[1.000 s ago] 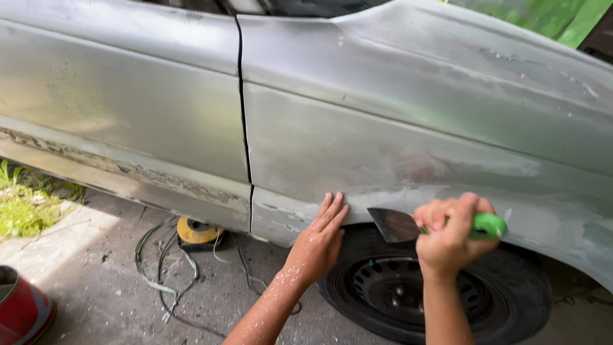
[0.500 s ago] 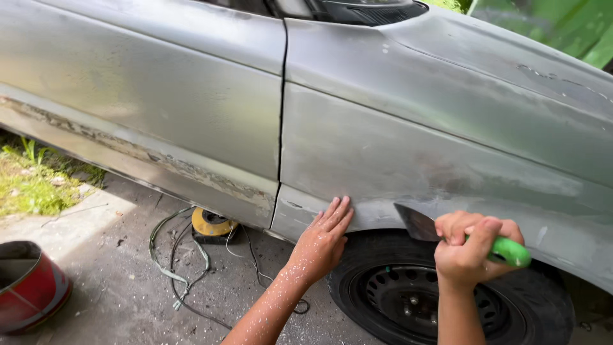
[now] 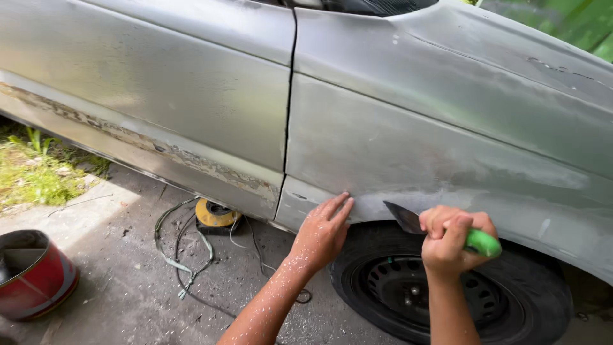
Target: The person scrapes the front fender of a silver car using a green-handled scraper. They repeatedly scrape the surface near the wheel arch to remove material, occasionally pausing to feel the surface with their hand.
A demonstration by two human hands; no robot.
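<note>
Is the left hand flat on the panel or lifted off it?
Flat on it: the left hand lies with fingers stretched out against the fender, just above the tyre.

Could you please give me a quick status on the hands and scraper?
Left hand flat on fender. Right hand grips green-handled scraper, blade at wheel arch. Nothing blocking.

Sanded metal, dull all over.
My fender (image 3: 408,147) looks matt grey and scuffed; sill (image 3: 159,150) flaky, rough; scraper (image 3: 440,229) dark metal blade, glossy green plastic grip; tyre (image 3: 460,287) matt rubber.
</note>
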